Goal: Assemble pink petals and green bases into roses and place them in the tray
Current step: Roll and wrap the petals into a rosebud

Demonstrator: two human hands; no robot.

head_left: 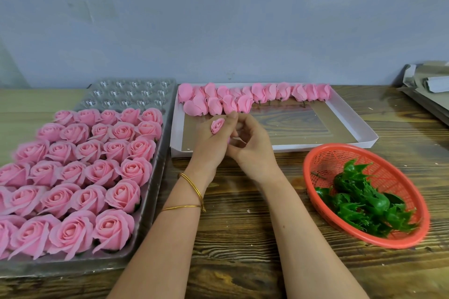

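Note:
My left hand [213,143] grips a small pink rose bud [217,125], its fingers curled round it. My right hand [250,143] meets it from the right, fingers curled at the bud's base; what they pinch is hidden. Both hands hover over the near left corner of the white cardboard box [364,128], where several pink petal buds [243,97] lie in rows along the far edge. Green bases [362,201] are piled in a red plastic basket [323,153] on the right. The clear plastic tray [155,167] on the left holds several finished pink roses [73,177].
The tray's far rows of cups [128,94] hold nothing. Grey cardboard pieces [427,85] are stacked at the far right edge of the wooden table [243,226]. A blue-grey wall rises right behind the table. Gold bangles circle my left wrist.

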